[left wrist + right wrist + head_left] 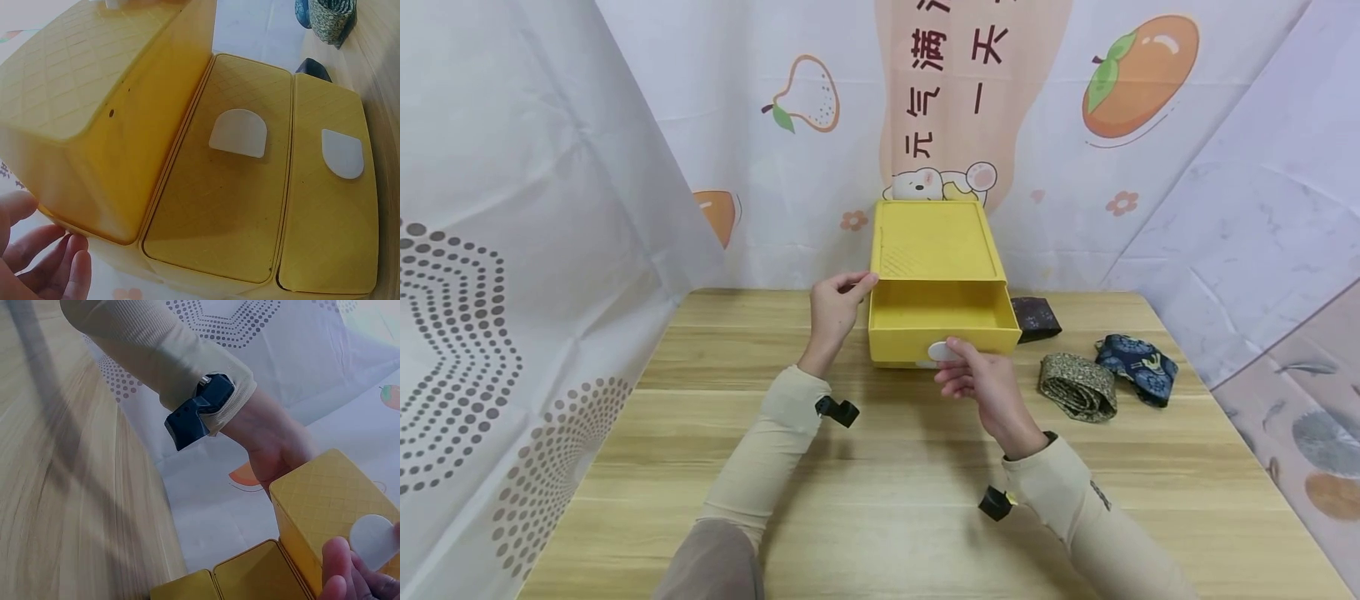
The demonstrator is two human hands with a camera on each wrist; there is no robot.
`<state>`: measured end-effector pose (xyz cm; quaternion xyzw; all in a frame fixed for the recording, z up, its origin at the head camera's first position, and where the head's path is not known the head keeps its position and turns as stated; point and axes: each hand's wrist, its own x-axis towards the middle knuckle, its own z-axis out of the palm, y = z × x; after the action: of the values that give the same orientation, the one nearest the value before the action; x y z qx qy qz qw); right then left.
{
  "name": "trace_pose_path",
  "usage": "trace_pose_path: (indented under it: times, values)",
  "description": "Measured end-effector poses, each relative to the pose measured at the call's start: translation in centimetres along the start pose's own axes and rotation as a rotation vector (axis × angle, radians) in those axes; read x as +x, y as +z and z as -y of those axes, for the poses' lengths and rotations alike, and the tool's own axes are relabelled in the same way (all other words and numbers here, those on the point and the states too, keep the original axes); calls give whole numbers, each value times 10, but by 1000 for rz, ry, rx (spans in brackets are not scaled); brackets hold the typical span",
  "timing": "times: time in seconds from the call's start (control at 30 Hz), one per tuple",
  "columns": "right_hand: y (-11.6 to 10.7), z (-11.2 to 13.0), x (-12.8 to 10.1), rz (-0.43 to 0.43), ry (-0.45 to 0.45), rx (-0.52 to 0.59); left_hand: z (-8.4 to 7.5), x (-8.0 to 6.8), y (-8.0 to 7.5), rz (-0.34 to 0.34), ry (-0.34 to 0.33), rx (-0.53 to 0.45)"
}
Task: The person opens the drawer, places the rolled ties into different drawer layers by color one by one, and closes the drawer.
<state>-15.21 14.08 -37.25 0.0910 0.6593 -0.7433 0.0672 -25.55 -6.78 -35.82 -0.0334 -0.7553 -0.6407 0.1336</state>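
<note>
Your left hand (835, 307) rests against the upper left corner of the yellow drawer box (934, 250), thumb and fingertips laid on its edge, wrist bent back toward you and forearm running up from the near left. In the left wrist view the fingers (59, 269) lie loosely spread just beside the box casing, not wrapped around it. Your right hand (981, 382) is at the front of the top drawer (942, 321), which stands pulled out toward you and open on top; thumb and forefinger pinch the white tab handle (946, 352) on its front panel, the other fingers curled beneath. The right wrist view confirms fingertips (340, 565) on that white tab (373, 540). The box sits at the far middle of the wooden table (880, 500), close to the printed backdrop (775, 125). To its right lie three rolled neckties: a dark one (1036, 317) just beside the box, an olive patterned one (1077, 386) nearer you, and a blue patterned one (1137, 367) furthest right.
</note>
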Motion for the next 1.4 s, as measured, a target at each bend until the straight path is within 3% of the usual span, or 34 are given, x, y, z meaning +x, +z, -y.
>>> trace_pose_path:
  times: [1.4]
  values:
    - [0, -12, -19, -44, -41, -3, 2, -2, 0, -6, -10, -11]
